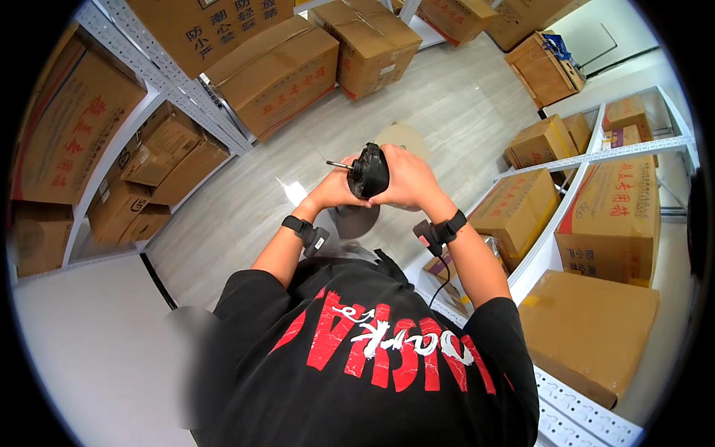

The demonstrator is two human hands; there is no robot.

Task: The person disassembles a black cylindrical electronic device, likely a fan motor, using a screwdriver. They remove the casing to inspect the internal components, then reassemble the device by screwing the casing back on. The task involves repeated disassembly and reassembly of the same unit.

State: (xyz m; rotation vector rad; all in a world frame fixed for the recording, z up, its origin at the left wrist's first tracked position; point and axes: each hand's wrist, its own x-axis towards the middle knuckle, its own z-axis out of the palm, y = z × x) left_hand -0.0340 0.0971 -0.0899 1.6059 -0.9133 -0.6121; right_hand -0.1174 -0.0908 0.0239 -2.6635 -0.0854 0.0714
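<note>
Both my hands are raised in front of my chest, closed round a black rounded part with a thin metal rod (pixel 370 173). The rod juts out from its left side. My left hand (pixel 334 189) grips it from the left and below, its fingers partly hidden. My right hand (pixel 408 179) wraps its right side, and the two thumbs nearly meet at its lower end. Each wrist carries a black strap with a small box, the left strap (pixel 301 229) and the right strap (pixel 441 231). A black cable runs down from the right one.
White metal racks with cardboard boxes stand on the left (pixel 179 149) and right (pixel 607 216). More large cartons (pixel 275 82) sit at the far side. A brown wooden cabinet (pixel 540 71) stands far right. A white surface (pixel 89 335) lies at lower left. Grey tiled floor (pixel 462 97) runs between.
</note>
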